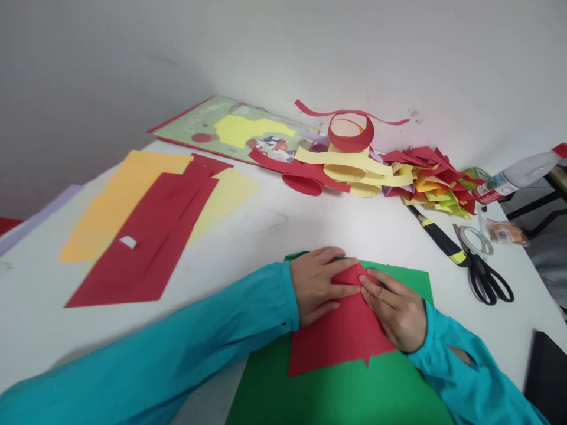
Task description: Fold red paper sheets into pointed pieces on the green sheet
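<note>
A red sheet of paper (332,348) lies on a larger green sheet (336,395), in front of me. Its upper part looks folded to a point under my fingers. My left hand (316,286) rests flat on the upper left of the red paper, fingers stretched out and a little spread. My right hand (398,310) has its thumb and fingers closed on the paper's upper right edge, close to my left fingertips. A small red tip sticks out past the lower edge. Parts of the fold are hidden by my fingers.
Red, orange and yellow paper (142,248) lies at left. Behind are a printed board (177,127), paper loops (305,184) and a heap of folded papers (436,177). To the right are a utility knife (443,239), scissors (485,280), a tape roll (489,245) and a bottle (527,174).
</note>
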Demonstrator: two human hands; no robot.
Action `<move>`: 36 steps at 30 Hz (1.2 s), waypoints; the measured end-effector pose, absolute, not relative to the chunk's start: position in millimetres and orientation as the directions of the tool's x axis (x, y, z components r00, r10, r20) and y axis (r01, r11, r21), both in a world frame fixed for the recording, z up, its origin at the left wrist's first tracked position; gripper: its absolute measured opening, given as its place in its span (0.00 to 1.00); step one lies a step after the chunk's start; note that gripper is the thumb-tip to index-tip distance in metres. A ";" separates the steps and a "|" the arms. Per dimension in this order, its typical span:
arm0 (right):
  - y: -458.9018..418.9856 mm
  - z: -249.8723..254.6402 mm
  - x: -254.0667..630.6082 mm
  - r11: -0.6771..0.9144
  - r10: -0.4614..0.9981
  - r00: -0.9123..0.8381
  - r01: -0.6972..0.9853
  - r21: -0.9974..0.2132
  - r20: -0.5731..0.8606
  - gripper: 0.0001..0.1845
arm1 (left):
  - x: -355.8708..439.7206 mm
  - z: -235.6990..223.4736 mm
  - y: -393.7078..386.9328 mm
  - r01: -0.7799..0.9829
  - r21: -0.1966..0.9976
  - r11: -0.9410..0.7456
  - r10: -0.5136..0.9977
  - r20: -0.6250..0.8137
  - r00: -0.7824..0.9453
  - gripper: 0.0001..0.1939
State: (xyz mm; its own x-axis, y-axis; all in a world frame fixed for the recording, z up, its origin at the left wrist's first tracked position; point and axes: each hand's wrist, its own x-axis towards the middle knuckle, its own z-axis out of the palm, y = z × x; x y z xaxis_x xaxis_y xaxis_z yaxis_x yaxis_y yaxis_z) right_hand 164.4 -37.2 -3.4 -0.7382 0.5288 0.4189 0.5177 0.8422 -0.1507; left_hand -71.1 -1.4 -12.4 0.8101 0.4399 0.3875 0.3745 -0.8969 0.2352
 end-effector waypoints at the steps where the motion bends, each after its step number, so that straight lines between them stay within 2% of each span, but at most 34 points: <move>1: -37.5 -4.0 164.2 0.839 0.533 -0.733 0.521 -0.155 0.422 0.18 | -71.0 -12.7 -1.6 0.377 0.234 -0.896 0.441 0.389 0.809 0.22; 11: -40.3 -6.5 161.6 0.811 0.577 -0.677 0.541 -0.222 0.456 0.18 | -67.6 -13.2 -8.5 0.407 0.252 -0.878 0.478 0.416 0.773 0.21; 20: -34.2 1.8 164.0 0.799 0.602 -0.685 0.508 -0.322 0.411 0.17 | -64.2 -8.9 -12.8 0.434 0.260 -0.863 0.505 0.393 0.768 0.22; 30: -33.9 4.4 163.3 0.790 0.613 -0.683 0.535 -0.299 0.397 0.16 | -65.2 -4.5 -13.9 0.451 0.217 -0.865 0.501 0.361 0.787 0.24; 36: -26.3 9.9 167.0 0.793 0.609 -0.719 0.539 -0.285 0.335 0.17 | -62.6 -0.2 -15.8 0.466 0.224 -0.856 0.517 0.352 0.780 0.23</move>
